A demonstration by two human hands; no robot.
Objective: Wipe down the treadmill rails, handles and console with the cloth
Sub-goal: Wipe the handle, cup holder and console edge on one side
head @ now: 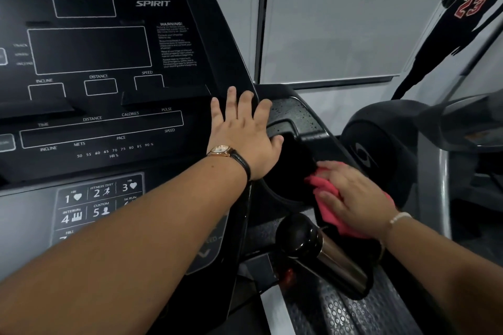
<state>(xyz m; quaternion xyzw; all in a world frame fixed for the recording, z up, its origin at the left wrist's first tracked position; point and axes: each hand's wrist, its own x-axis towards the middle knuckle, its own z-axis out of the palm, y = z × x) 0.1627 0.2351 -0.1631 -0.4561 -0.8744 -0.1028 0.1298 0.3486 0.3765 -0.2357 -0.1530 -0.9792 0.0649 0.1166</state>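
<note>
Left forearm (122, 239): seen nearest the lens, bare, stretched up across the lower console; its elbow end is cut off by the frame.
Left hand (242, 130): laid flat on the console's right edge, fingers straight and spread, thumb hooked over the lip of the recess.
Watch (220, 150): worn on the left wrist; a round gold-toned case on a thin black strap.
Right hand (353, 198): pressed palm-down on the cloth, fingers straight and close together; motion blur softens the outline.
Cloth (330, 216): pink, soft and crumpled, held under the right hand against the black plastic rim right of the recess; most of it is hidden by the hand.
Bracelet (398, 217): a thin string of pale beads is seen on the right wrist.
Console (109, 62): smooth matte black panel, printed with white outlined boxes and labels; the displays are dark and the left side is cut off. The small warning text is too blurred to be read.
Keypad (100, 198): grey panel of numbered keys, partly covered by the left forearm.
Recess (288, 171): a rounded black hollow between the two hands; its bottom is lost in shadow.
Handle (321, 250): cylindrical, with a glossy black rounded cap and a shiny metal sleeve, below the right hand.
Rail (340, 313): dark, dimpled rubber-like surface at the bottom edge.
Neighbouring machine (381, 149): rounded dark housing, blurred.
Wall graphic (468, 8): black figure numbered 23, cut off at the top right.
</note>
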